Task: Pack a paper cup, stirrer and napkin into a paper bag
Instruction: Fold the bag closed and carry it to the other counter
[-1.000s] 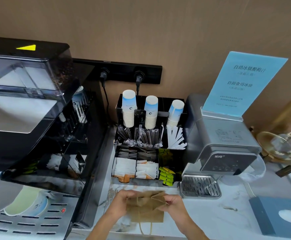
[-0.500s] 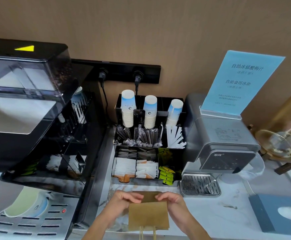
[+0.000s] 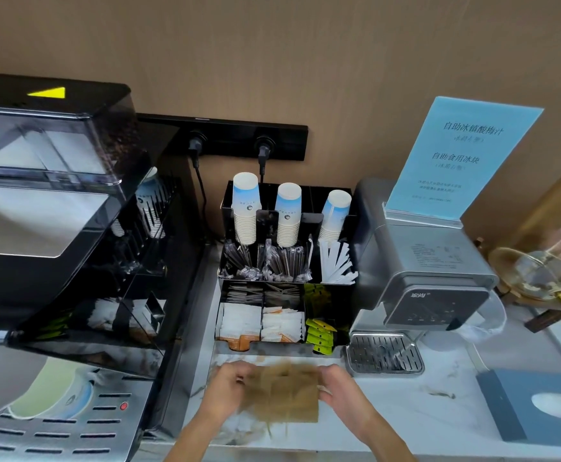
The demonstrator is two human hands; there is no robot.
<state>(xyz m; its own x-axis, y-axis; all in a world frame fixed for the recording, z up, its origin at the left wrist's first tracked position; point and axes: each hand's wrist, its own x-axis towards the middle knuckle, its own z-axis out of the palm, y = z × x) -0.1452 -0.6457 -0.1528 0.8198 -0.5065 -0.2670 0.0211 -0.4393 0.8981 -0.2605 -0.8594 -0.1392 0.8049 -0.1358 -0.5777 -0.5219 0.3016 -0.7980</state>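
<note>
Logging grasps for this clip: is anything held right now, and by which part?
Both hands hold the brown paper bag: the left hand at its upper left edge, the right hand at its upper right edge. Motion blur hides the exact finger placement.

We have both hands on the bag (image 3: 284, 393), low on the counter (image 3: 439, 425). Just beyond it the organizer (image 3: 339, 305) stands in our way; its front trays are open from above, the cups (image 3: 246, 208) rise at its back. On our left the coffee machine (image 3: 55, 228) walls off that side, close beside the left hand (image 3: 230, 381). On our right the drip tray (image 3: 384, 353) and ice maker (image 3: 432, 271) crowd near the right hand (image 3: 337, 383). We see bare counter between the right hand and the tissue box (image 3: 536, 405)
</note>
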